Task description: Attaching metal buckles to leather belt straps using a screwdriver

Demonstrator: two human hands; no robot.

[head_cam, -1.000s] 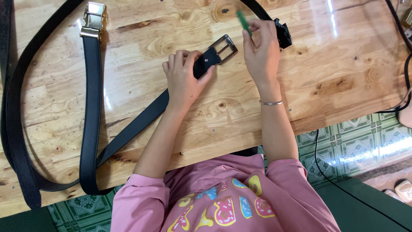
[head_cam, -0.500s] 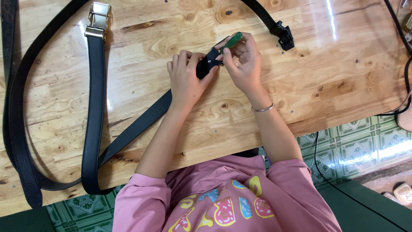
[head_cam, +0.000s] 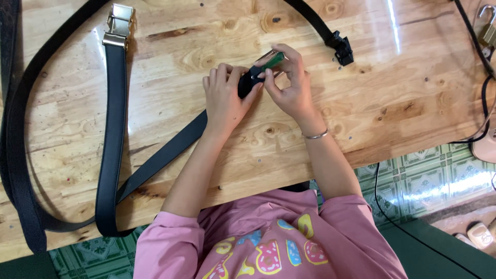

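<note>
Black belt [head_cam: 170, 147] (flat, matte) pinned by left hand [head_cam: 225, 98]; right hand [head_cam: 292, 85] pinching green tool [head_cam: 272, 61]

A glossy, knotty pine desk [head_cam: 392, 103] fills the upper part of the frame. A black belt [head_cam: 113, 144] with a gold buckle [head_cam: 118, 26] lies looped at the left, its strap running down and back toward the middle. Another black strap end with a dark clasp [head_cam: 341, 47] lies at upper centre-right. A black cable [head_cam: 480, 57] crosses the right edge.
</note>
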